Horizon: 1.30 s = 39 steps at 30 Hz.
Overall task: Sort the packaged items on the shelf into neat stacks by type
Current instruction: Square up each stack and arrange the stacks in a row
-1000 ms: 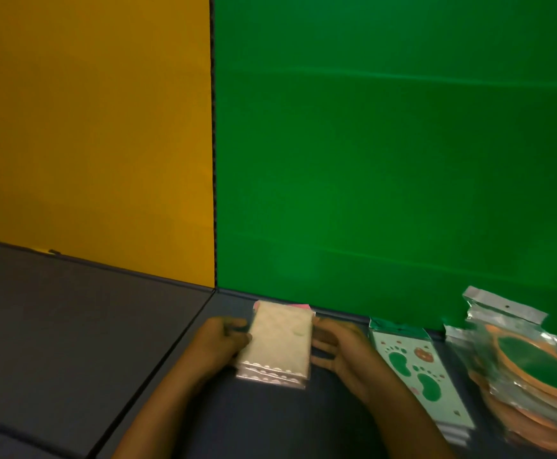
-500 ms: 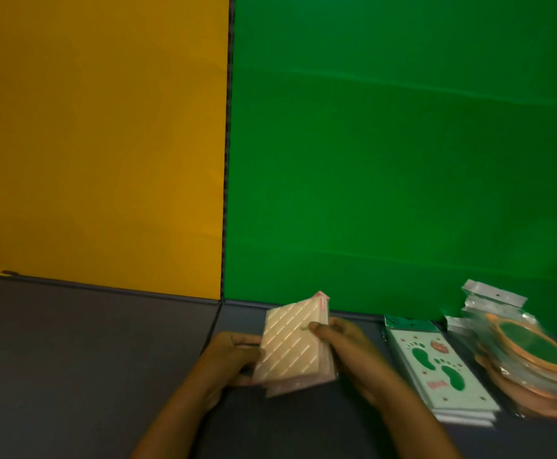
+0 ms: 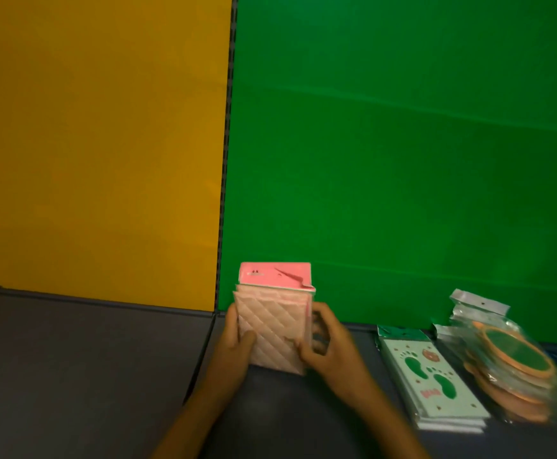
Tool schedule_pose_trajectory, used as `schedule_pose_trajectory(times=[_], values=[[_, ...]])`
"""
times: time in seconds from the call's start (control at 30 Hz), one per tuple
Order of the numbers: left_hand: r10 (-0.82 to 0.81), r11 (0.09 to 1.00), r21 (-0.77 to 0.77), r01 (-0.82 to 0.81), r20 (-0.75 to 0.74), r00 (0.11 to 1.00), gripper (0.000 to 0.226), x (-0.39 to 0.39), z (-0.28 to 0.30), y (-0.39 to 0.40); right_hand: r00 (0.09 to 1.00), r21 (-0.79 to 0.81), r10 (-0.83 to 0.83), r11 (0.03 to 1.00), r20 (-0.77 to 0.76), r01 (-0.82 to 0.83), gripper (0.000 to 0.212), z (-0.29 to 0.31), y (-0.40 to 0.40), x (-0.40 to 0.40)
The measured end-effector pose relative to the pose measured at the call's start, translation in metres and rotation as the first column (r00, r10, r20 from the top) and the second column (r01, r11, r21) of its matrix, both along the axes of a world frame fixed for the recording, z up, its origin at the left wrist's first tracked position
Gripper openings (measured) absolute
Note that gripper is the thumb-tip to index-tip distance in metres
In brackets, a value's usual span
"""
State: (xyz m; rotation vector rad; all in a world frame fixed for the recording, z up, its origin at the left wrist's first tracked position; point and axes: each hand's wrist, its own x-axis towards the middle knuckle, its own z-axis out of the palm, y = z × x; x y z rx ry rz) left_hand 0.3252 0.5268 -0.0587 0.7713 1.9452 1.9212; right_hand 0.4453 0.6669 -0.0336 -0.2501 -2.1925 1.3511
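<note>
A bundle of pink quilted packages [image 3: 275, 321] with pink header cards stands upright on the dark shelf [image 3: 88, 366], its lower edge on the surface. My left hand [image 3: 235, 346] grips its left side, thumb on the front. My right hand [image 3: 328, 347] grips its right side, fingers curled round the edge. To the right lies a flat stack of white packages with green footprints [image 3: 431, 379]. Further right sits a pile of clear bags holding round orange-rimmed green discs [image 3: 509, 356].
A yellow back panel [image 3: 98, 144] and a green back panel [image 3: 403, 160] meet at a dark vertical seam right behind the pink bundle. The shelf surface has a seam running forward under my left forearm.
The pink bundle has gone from lying flat between my hands to tilted, then to standing upright with its header cards at the top. Both hands stayed on its sides.
</note>
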Motion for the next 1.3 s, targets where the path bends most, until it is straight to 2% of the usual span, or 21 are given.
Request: schedule_pose_trajectory(times=[0.1,0.27,0.43,0.57,0.73,0.9,1.03,1.1,1.3], values=[[-0.039,0.998,-0.056,0.032,-0.124,0.992,0.048,0.013,0.000,0.007,1.000,-0.084,-0.020,0.996,-0.001,0.020,0.054,-0.022,0.016,-0.002],[-0.030,0.998,-0.060,0.022,-0.135,0.990,0.044,0.012,-0.014,0.020,0.998,0.009,-0.032,0.999,0.049,0.032,0.055,-0.043,0.023,-0.012],[0.033,0.999,-0.029,-0.040,-0.220,0.975,0.073,0.013,-0.025,0.021,0.993,0.086,-0.080,0.994,0.088,0.073,0.059,-0.054,0.009,-0.014],[0.038,0.998,-0.037,-0.048,-0.237,0.971,0.071,0.006,-0.024,0.020,0.989,0.111,-0.102,0.990,0.108,0.090,0.063,-0.054,0.010,-0.016],[0.073,0.983,-0.138,-0.122,-0.314,0.947,0.068,0.003,-0.043,0.017,0.982,0.179,-0.131,0.978,0.133,0.106,0.057,-0.059,0.011,-0.018],[0.191,0.953,-0.173,-0.250,-0.298,0.935,0.092,0.003,-0.040,0.017,0.981,0.157,-0.167,0.976,0.102,0.150,0.056,-0.058,0.003,-0.018],[0.164,0.951,-0.192,-0.242,-0.352,0.922,0.065,0.007,-0.042,0.013,0.979,0.109,-0.143,0.986,0.143,0.128,0.054,-0.061,0.003,-0.016],[0.153,0.953,-0.181,-0.241,-0.398,0.904,0.055,0.011,-0.039,0.011,0.978,0.162,-0.155,0.978,0.139,0.131,0.054,-0.059,0.003,-0.014],[0.127,0.962,-0.172,-0.214,-0.414,0.902,0.062,0.013,-0.037,0.009,0.973,0.175,-0.194,0.970,0.125,0.171,0.053,-0.063,0.004,-0.013]])
